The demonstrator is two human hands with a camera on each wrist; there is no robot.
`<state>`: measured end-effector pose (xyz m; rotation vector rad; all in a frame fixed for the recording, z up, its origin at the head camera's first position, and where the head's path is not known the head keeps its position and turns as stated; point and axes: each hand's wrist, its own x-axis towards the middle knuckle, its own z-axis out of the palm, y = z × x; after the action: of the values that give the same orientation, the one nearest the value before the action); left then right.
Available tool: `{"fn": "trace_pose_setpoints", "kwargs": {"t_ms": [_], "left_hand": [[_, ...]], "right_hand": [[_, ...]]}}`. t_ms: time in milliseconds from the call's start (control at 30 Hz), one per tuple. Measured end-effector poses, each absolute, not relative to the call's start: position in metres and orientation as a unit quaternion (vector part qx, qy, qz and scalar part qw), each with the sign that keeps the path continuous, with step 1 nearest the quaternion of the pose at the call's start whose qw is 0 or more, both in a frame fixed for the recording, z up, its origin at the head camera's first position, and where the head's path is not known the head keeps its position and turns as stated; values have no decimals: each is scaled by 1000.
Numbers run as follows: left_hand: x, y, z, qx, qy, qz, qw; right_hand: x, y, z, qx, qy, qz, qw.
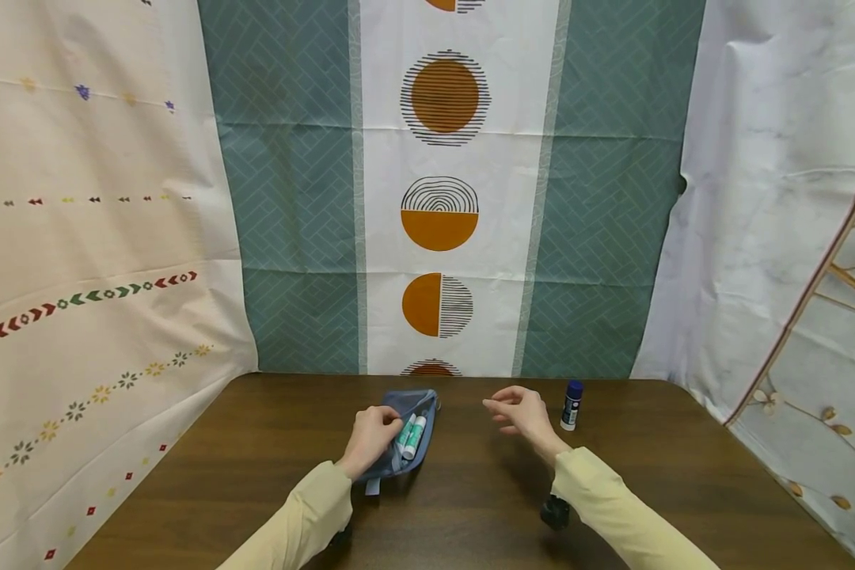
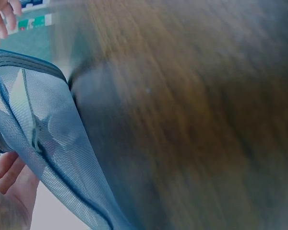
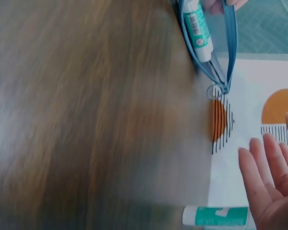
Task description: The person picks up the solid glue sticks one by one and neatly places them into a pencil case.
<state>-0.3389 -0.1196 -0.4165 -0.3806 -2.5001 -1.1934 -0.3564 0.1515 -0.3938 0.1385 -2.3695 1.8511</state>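
My left hand [image 1: 374, 434] pinches one side of a blue mesh zip pouch [image 1: 433, 427], whose mouth gapes. Inside lie white-and-green glue sticks [image 1: 415, 438], two of them visible from above; one glue stick [image 3: 198, 33] also shows through the mouth in the right wrist view. My right hand [image 1: 523, 416] is raised over the table to the right of the pouch, fingers loosely extended and holding nothing. Beyond its fingers in the right wrist view lies another green-and-white glue stick [image 3: 221, 216], hidden in the head view. A glue stick with a dark blue cap [image 1: 571, 405] stands upright right of that hand.
Everything is on a dark brown wooden table [image 1: 256, 451]. Patterned cloths hang around it, with a green-and-white curtain [image 1: 292, 237] behind its far edge. A black wrist device [image 1: 556, 513] shows below my right sleeve.
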Motion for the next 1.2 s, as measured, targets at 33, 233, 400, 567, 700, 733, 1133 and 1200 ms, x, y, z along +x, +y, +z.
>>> {"fn": "trace_pose_setpoints", "kwargs": {"t_ms": [33, 233, 400, 567, 700, 733, 1133, 1200], "left_hand": [[-339, -120, -417, -134, -881, -421, 171], [-339, -120, -417, -132, -883, -416, 175], [-339, -120, -416, -131, -885, -411, 176], [-339, -119, -415, -132, -884, -413, 177], [-338, -119, -414, -128, -880, -424, 173], [-338, -119, -414, -128, -880, -425, 172], [-338, -120, -416, -128, -877, -433, 162], [-338, -120, -416, -127, -877, -435, 161]], "right_hand": [[-356, 153, -394, 46, -786, 612, 71], [-355, 163, -393, 50, -788, 606, 100], [-357, 170, -393, 44, -786, 602, 132], [-361, 176, -394, 41, -785, 596, 165], [-362, 181, -395, 47, -795, 578, 181], [-362, 182, -395, 48, -795, 577, 183], [-362, 195, -396, 48, -798, 563, 209], [-362, 196, -396, 44, -801, 557, 213]]}}
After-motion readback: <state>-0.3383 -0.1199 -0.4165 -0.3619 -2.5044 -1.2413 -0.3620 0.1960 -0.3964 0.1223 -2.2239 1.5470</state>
